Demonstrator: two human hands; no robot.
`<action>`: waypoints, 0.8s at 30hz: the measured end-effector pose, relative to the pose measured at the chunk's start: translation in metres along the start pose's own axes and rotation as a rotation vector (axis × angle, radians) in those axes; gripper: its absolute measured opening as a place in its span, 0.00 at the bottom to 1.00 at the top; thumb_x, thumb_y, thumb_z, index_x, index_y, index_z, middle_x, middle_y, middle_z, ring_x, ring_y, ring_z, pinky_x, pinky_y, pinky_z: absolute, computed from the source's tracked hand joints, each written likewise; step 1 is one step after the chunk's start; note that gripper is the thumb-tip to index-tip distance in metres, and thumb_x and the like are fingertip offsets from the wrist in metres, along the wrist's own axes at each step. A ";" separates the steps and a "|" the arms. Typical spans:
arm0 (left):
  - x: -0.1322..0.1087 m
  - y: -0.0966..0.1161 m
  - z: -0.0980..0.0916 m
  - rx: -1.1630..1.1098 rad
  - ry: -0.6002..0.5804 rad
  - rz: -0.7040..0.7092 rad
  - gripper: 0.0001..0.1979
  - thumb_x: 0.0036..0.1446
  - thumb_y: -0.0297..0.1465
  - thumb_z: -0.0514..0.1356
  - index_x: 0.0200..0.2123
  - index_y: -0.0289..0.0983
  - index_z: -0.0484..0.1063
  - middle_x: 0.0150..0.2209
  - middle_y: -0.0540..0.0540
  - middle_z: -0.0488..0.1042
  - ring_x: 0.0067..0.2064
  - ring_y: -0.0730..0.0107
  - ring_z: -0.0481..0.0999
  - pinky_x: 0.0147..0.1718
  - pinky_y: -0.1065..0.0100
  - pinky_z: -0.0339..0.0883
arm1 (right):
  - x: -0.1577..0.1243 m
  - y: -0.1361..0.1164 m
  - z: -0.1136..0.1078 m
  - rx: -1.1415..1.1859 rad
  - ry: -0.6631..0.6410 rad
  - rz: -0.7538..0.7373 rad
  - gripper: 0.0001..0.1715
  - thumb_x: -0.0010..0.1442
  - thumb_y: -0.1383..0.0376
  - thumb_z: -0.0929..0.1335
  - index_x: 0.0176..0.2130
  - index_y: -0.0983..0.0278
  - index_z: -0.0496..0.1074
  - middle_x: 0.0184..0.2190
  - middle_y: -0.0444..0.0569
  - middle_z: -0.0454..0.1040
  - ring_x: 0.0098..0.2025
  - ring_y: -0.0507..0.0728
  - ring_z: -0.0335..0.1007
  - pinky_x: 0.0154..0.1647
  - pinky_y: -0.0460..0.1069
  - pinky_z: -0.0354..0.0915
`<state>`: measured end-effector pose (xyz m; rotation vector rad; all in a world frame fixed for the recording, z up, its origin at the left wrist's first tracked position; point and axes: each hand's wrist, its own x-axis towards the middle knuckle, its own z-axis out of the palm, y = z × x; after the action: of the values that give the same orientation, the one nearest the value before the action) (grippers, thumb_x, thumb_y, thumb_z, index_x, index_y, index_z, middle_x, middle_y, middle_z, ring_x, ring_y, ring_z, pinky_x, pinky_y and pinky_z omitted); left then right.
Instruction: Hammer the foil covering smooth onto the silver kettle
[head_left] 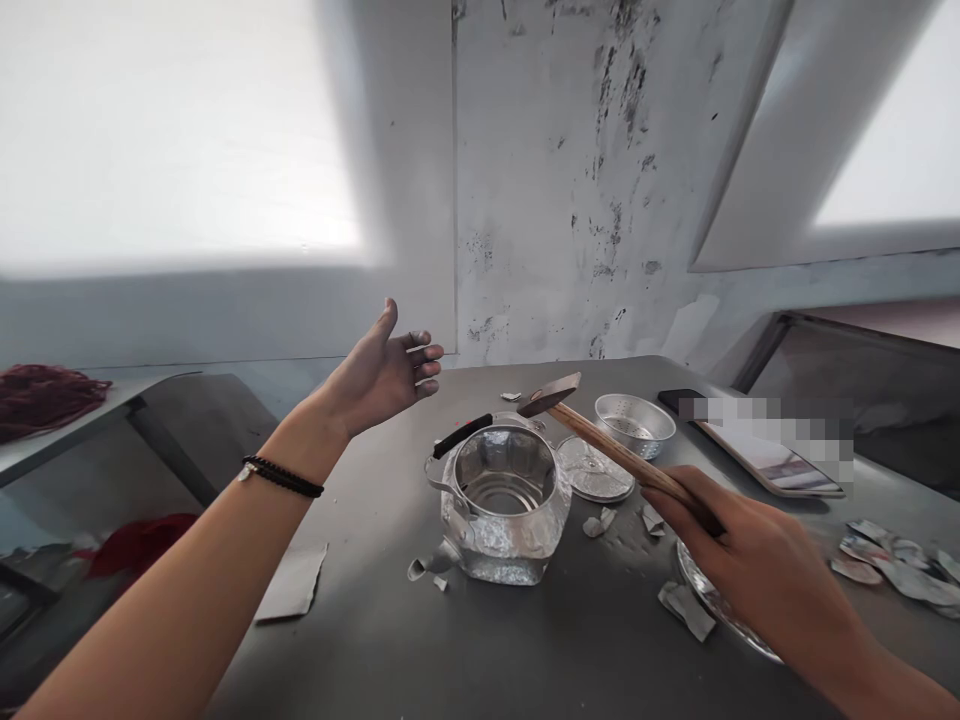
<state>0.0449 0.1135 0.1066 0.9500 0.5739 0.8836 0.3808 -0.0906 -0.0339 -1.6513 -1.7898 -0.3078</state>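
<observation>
The right hand (750,560) is gripping a wooden-handled hammer (611,445), its head hanging by the far rim of the kettle (510,545), touching or not I cannot tell; the left hand (386,375) is hovering empty, fingers parted, to its far left. The kettle is standing uncovered on the table (352,640), lid (596,475) and perforated basket (637,428) lying far right, unfitted
</observation>
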 end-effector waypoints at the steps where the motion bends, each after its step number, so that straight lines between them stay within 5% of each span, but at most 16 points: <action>1: 0.000 0.000 0.001 -0.014 0.032 -0.002 0.34 0.72 0.60 0.51 0.29 0.37 0.70 0.26 0.45 0.70 0.24 0.67 0.73 0.23 0.66 0.71 | 0.000 -0.001 0.000 -0.007 0.010 -0.010 0.22 0.76 0.43 0.62 0.43 0.54 0.74 0.21 0.39 0.73 0.18 0.56 0.72 0.19 0.47 0.59; 4: -0.002 0.001 0.006 -0.034 0.109 -0.006 0.34 0.70 0.62 0.53 0.25 0.40 0.64 0.23 0.50 0.62 0.21 0.71 0.66 0.19 0.68 0.64 | 0.001 -0.003 0.000 -0.011 0.028 -0.033 0.21 0.77 0.44 0.62 0.44 0.53 0.73 0.22 0.39 0.74 0.18 0.56 0.71 0.19 0.47 0.59; 8: -0.002 0.001 0.007 -0.044 0.160 0.044 0.32 0.74 0.58 0.52 0.29 0.37 0.69 0.26 0.46 0.70 0.22 0.69 0.70 0.21 0.67 0.68 | 0.002 -0.002 0.001 0.017 0.011 -0.032 0.19 0.77 0.45 0.63 0.44 0.53 0.73 0.23 0.39 0.76 0.20 0.55 0.74 0.20 0.47 0.60; 14: 0.001 0.000 0.002 -0.037 0.114 0.091 0.35 0.77 0.54 0.46 0.52 0.30 0.79 0.46 0.30 0.83 0.46 0.49 0.85 0.45 0.54 0.81 | 0.000 -0.005 0.004 -0.001 0.026 -0.013 0.22 0.77 0.43 0.61 0.43 0.53 0.73 0.23 0.39 0.76 0.19 0.57 0.74 0.20 0.48 0.60; 20: -0.003 0.001 0.009 0.010 0.114 0.037 0.34 0.77 0.55 0.47 0.27 0.37 0.71 0.29 0.42 0.76 0.29 0.61 0.80 0.32 0.61 0.79 | -0.004 -0.007 0.008 -0.004 0.016 0.035 0.24 0.77 0.40 0.60 0.44 0.52 0.72 0.24 0.39 0.76 0.21 0.58 0.74 0.22 0.49 0.59; 24: -0.007 0.001 0.014 0.003 0.048 0.013 0.34 0.75 0.57 0.49 0.22 0.40 0.60 0.22 0.50 0.62 0.21 0.70 0.67 0.22 0.67 0.70 | -0.004 -0.014 0.003 -0.003 -0.028 0.074 0.26 0.77 0.39 0.58 0.46 0.52 0.72 0.25 0.41 0.77 0.23 0.59 0.74 0.25 0.51 0.59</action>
<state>0.0512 0.1013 0.1151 0.9379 0.6108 0.9200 0.3668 -0.0943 -0.0349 -1.7277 -1.7451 -0.2556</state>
